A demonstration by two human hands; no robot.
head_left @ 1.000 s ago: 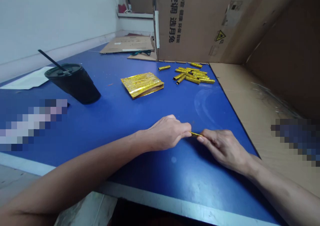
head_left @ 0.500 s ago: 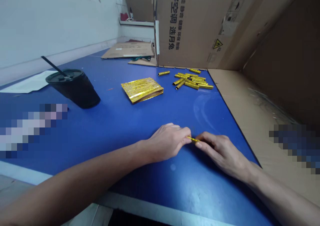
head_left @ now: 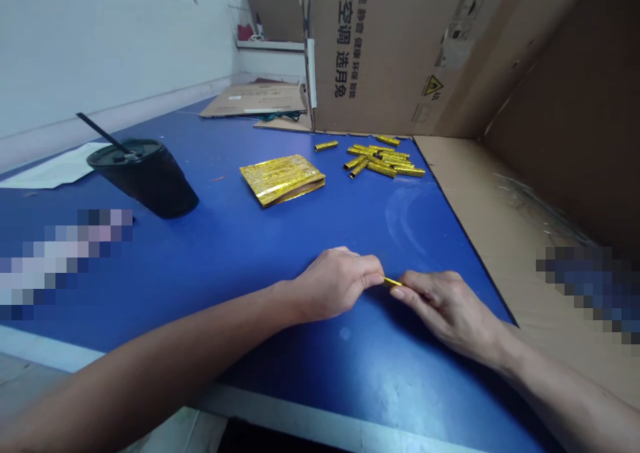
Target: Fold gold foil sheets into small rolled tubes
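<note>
Between my two hands is a narrow strip of shiny gold foil paper (head_left: 392, 281), mostly hidden by fingers. My left hand (head_left: 340, 283) pinches its left end, back of the hand upward. My right hand (head_left: 445, 306) is closed on the right end with thumb and forefinger. Beyond the hands lies a flat stack of gold foil sheets (head_left: 283, 176). A loose pile of small rolled gold tubes (head_left: 383, 161) lies farther back to the right, and a single gold tube (head_left: 326, 146) rests left of it.
A black tumbler (head_left: 150, 179) with a straw stands on the blue table (head_left: 225, 253) at left, near a white paper (head_left: 55, 167). A big cardboard box (head_left: 385, 59) rises at the back. Flat cardboard (head_left: 257, 98) lies at the far left; more cardboard (head_left: 480, 206) borders the right edge.
My right fingers have curled in closer around the strip, and its visible part has shifted slightly right. The view has moved a little; the stack and tubes stay in place.
</note>
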